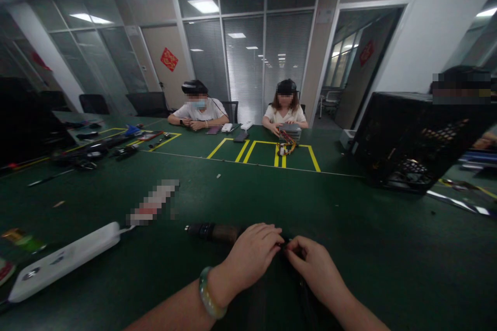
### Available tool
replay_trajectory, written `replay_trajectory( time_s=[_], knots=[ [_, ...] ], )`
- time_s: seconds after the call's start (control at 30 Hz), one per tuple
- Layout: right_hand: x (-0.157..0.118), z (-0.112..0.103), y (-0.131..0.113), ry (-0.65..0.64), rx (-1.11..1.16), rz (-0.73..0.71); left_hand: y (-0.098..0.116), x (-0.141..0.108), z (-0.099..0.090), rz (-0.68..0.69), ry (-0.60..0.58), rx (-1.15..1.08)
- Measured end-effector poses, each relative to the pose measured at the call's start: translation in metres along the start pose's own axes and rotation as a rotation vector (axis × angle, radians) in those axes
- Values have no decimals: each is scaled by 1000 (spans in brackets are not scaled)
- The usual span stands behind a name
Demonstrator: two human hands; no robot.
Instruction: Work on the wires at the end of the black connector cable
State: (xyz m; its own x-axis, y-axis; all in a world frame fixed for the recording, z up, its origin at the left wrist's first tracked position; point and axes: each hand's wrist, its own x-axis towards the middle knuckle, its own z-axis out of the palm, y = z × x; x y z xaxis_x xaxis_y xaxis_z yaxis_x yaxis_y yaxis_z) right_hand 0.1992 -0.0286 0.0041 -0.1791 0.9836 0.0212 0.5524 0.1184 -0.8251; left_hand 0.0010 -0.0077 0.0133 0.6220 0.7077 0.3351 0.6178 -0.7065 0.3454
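Glass partitions [248,62] stand behind a green table [233,191], where a dark tool [219,232] lies with its metal tip [187,228] leftward. The left hand [253,247] hides part of it, the right hand [315,265] just beside; whether either grip is clenched on anything, I cannot tell.

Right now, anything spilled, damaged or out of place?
Possible debris: a small white scrap and a small tan scrap lie loose on the dark green tabletop. No spill visible. Left hand hides part of the dark cylindrical tool; damage there unclear.
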Motion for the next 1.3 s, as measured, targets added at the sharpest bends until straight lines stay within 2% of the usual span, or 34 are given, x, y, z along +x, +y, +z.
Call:
replay_trajectory(
  time_s=[0.13, 0.43, 0.77, 1.1, 1.3],
  knots=[
    [0, 1, 1, -2, 10, -8, 1, 1, -1, -26, 0, 19],
    [-2, -4, -4, -19, -18, 11, 2, 0, -4, 13, 22, -17],
    [-1, -1, -2, -16, 10, 9, 3, 2, -5, -25, 30, 0],
    [0, -1, -4, -1, -7, -5, -4, 0, 6, -19, 67, -8],
    [-1, -2, -3, -16, -28, 3, 1, 2, 0, -11, 31, -15]
  ],
)
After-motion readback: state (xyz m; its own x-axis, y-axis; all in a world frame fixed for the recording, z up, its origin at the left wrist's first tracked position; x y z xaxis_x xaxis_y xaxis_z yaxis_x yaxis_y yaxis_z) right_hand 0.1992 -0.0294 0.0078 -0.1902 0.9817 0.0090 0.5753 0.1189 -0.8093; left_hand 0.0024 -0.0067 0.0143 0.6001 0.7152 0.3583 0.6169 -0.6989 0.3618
